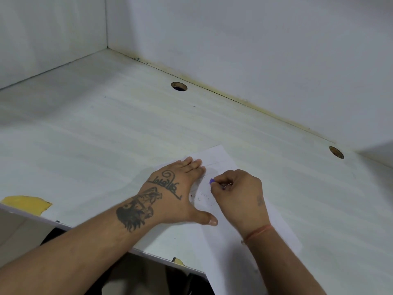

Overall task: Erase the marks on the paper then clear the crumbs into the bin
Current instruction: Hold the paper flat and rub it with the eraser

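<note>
A white sheet of paper (221, 158) lies on the white desk near its front edge, with faint pencil lines on it. My left hand (176, 194) lies flat on the sheet's left part, fingers straight and thumb spread, pressing it down. My right hand (240, 196) pinches a small purple eraser (212, 181) whose tip touches the paper just right of my left fingers. Dark eraser crumbs (201, 198) are scattered on the paper between my two hands. No bin is in view.
The white desk (106, 135) runs into a corner with white walls at the left and back. Two round cable holes (179, 86) (336, 152) sit along the back edge. A chipped yellow patch (27, 204) marks the front-left edge.
</note>
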